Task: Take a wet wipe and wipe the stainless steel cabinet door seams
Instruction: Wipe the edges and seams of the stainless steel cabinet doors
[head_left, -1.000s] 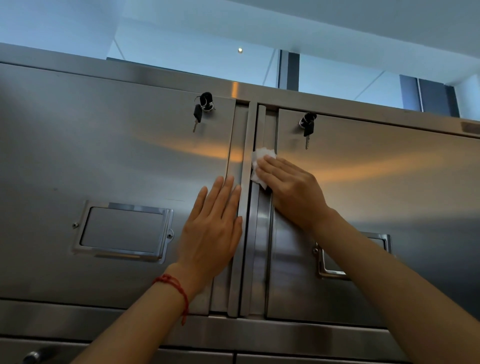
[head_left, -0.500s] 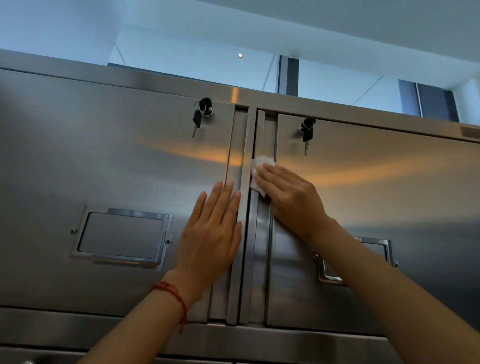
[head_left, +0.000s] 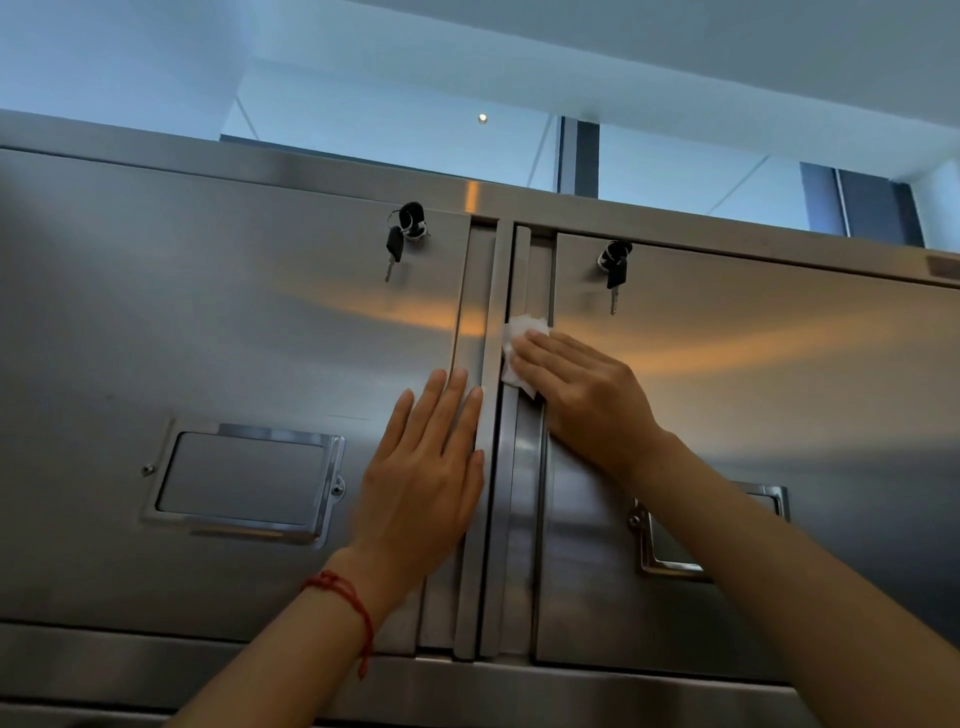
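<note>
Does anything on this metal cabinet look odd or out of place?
Nothing stands out. Keys hang in both door locks, the doors are shut, and the right hand presses a wet wipe on the middle seam.

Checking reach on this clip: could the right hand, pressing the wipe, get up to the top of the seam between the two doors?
Probably yes. The right hand presses the wet wipe on the seam, and nothing blocks the strip above; the keys hang off to the side.

white ceiling (head_left: 675, 47), recessed light (head_left: 482, 118), dark window frames (head_left: 577, 156)
</note>
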